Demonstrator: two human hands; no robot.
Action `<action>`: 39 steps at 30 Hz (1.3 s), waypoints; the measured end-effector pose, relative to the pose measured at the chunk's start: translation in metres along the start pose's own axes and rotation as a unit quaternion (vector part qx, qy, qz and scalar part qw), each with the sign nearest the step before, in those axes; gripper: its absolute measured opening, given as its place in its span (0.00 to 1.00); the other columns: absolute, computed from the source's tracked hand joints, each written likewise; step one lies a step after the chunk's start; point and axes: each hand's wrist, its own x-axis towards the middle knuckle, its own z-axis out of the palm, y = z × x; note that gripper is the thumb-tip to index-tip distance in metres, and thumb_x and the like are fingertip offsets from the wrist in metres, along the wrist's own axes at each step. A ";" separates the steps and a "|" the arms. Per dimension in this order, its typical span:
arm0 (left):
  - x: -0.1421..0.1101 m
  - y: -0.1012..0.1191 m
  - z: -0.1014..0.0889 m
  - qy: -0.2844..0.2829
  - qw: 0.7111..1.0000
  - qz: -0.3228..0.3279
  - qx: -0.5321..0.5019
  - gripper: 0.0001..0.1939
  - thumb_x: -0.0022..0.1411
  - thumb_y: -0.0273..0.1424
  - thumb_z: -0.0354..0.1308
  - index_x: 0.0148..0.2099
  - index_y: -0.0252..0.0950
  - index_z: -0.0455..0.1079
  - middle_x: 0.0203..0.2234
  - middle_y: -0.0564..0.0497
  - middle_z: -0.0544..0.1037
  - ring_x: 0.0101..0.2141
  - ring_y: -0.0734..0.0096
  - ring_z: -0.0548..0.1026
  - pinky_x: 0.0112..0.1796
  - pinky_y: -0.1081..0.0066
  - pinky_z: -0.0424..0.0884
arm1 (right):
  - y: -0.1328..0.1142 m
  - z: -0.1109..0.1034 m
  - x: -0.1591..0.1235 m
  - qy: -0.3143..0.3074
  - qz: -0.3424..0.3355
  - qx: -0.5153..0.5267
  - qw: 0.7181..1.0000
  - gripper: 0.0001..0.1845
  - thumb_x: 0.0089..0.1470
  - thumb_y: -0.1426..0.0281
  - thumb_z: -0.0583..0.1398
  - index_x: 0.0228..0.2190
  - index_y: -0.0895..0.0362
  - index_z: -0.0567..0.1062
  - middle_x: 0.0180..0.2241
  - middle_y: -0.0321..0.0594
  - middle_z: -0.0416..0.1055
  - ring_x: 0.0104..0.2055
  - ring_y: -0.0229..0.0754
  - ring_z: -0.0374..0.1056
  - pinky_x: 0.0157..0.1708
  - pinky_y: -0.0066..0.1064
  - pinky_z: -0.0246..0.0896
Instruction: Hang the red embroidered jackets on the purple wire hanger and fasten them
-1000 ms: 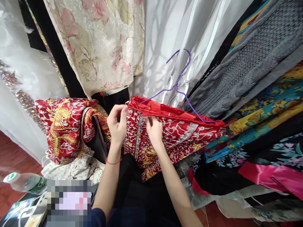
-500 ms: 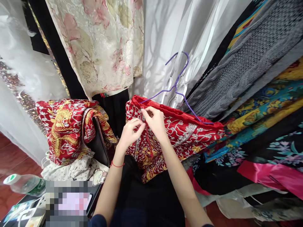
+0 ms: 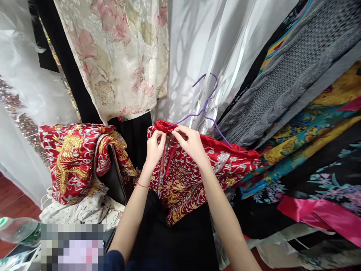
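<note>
A red skirt (image 3: 186, 180) with silver and gold embroidery lies across the lap, its plain red waistband running along the top edge. Inside the waistband sits a purple hanger (image 3: 203, 110), with its hook sticking up above the cloth. My left hand (image 3: 155, 148) is closed, thumb and fingers pinching the waistband near its left end. Just to the right, my right hand (image 3: 192, 145) pinches the same band, its fingertips close to the left ones. A thin red tie (image 3: 170, 156) hangs down the skirt's front between the hands.
On the left, a matching red garment (image 3: 70, 162) is draped over a dark object above polka-dot cloth (image 3: 76, 209). A plastic bottle (image 3: 21, 230) lies near a blurred-out screen. Floral cloth (image 3: 121, 56) hangs ahead; a grey knit (image 3: 282, 75) and patterned clothes hang right.
My left hand has moved up to the waistband, beside my right hand. The red tie has shifted left. The whole view has moved slightly.
</note>
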 end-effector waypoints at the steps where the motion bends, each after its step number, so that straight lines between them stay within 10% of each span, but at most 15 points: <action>1: -0.001 0.000 -0.001 -0.001 1.000 -0.005 -0.006 0.09 0.69 0.37 0.51 0.37 0.38 0.65 0.30 0.52 0.77 0.33 0.72 0.76 0.40 0.71 0.69 | 0.002 -0.002 -0.001 -0.007 -0.001 0.001 1.000 0.11 0.61 0.65 0.57 0.29 0.55 0.74 0.29 0.37 0.74 0.32 0.40 0.68 0.38 0.31 0.64; 11: -0.003 -0.003 -0.011 -0.028 0.984 -0.055 -0.165 0.10 0.65 0.40 0.54 0.42 0.40 0.68 0.24 0.57 0.66 0.19 0.80 0.58 0.23 0.75 0.55 | 0.020 0.001 -0.002 0.045 0.124 0.161 0.978 0.16 0.60 0.57 0.56 0.29 0.55 0.72 0.22 0.32 0.66 0.24 0.36 0.63 0.29 0.28 0.58; 14: -0.004 -0.007 -0.022 -0.046 0.996 -0.043 -0.060 0.11 0.61 0.35 0.55 0.30 0.37 0.74 0.25 0.52 0.70 0.21 0.78 0.60 0.24 0.73 0.55 | 0.023 -0.007 -0.001 0.024 0.141 0.103 0.984 0.15 0.59 0.60 0.57 0.26 0.56 0.74 0.18 0.30 0.62 0.21 0.34 0.58 0.27 0.29 0.54; 18: -0.005 -0.007 -0.023 0.118 0.984 -0.035 0.128 0.06 0.57 0.30 0.60 0.29 0.38 0.77 0.22 0.54 0.67 0.23 0.77 0.61 0.26 0.72 0.55 | 0.014 -0.019 -0.004 -0.131 0.113 0.035 0.984 0.07 0.51 0.68 0.64 0.25 0.57 0.79 0.20 0.32 0.69 0.22 0.33 0.58 0.28 0.29 0.53; 23: -0.005 -0.005 -0.011 0.220 0.972 -0.010 -0.085 0.12 0.57 0.38 0.65 0.27 0.37 0.76 0.20 0.57 0.61 0.23 0.79 0.58 0.26 0.73 0.56 | 0.003 -0.019 -0.007 -0.108 0.116 0.130 0.979 0.13 0.52 0.61 0.64 0.34 0.56 0.83 0.26 0.37 0.75 0.26 0.36 0.61 0.29 0.30 0.55; 30: -0.005 0.005 -0.020 -0.099 0.980 0.006 -0.171 0.12 0.55 0.41 0.69 0.29 0.37 0.79 0.27 0.51 0.73 0.29 0.74 0.68 0.32 0.71 0.64 | 0.015 -0.020 -0.005 -0.136 0.062 0.190 0.970 0.17 0.56 0.55 0.62 0.35 0.54 0.84 0.29 0.38 0.73 0.29 0.36 0.62 0.30 0.30 0.58; 39: -0.001 0.021 -0.040 -0.253 0.966 -0.008 -0.048 0.13 0.59 0.42 0.64 0.35 0.37 0.78 0.32 0.51 0.75 0.34 0.71 0.71 0.38 0.71 0.67 | 0.024 -0.009 -0.009 -0.148 -0.128 0.013 0.981 0.13 0.64 0.65 0.57 0.40 0.49 0.83 0.35 0.39 0.69 0.36 0.39 0.66 0.37 0.33 0.64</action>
